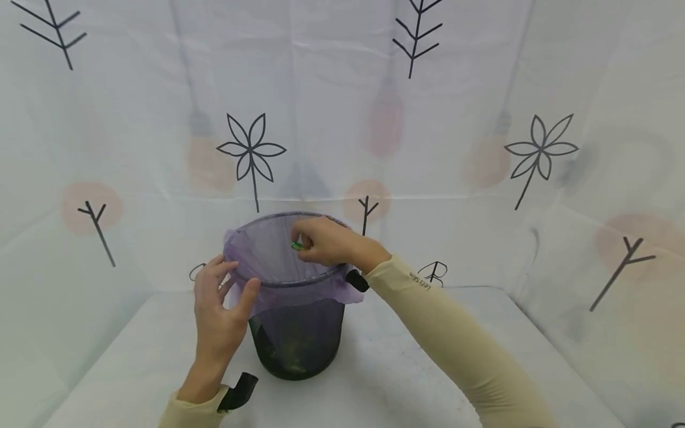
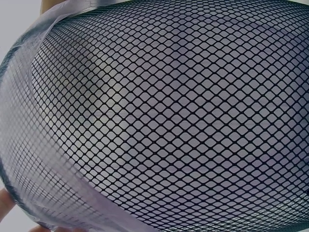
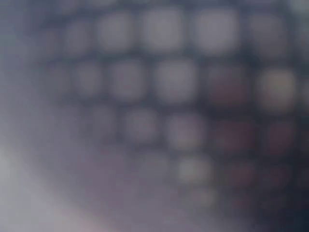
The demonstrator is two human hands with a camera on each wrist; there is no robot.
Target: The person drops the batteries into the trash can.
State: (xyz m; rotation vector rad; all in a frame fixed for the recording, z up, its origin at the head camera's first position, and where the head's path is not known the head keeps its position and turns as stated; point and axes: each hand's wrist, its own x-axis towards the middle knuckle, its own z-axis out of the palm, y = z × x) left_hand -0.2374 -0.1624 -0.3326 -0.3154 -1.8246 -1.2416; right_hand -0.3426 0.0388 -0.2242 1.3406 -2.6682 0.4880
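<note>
A black mesh wastebasket (image 1: 299,345) stands upright, lined with a thin purple plastic bag (image 1: 270,300) folded outward over its rim. My left hand (image 1: 218,309) holds the basket's near left rim, fingers at the side and thumb at the front. In the left wrist view its fingertips (image 2: 6,203) show at the bag-covered edge, with the mesh (image 2: 183,116) filling most of the picture. Over the basket's mouth, my right hand (image 1: 326,241) is curled and pinches a small shiny green object (image 1: 297,245); its kind is hidden by the fingers. Blurred mesh (image 3: 164,82) fills the right wrist view.
The basket stands on a white tabletop (image 1: 407,356). Behind and at both sides hangs a white curtain (image 1: 332,119) printed with plants and pink spots. Black straps (image 1: 239,392) sit on both wrists, the right one close to the basket rim.
</note>
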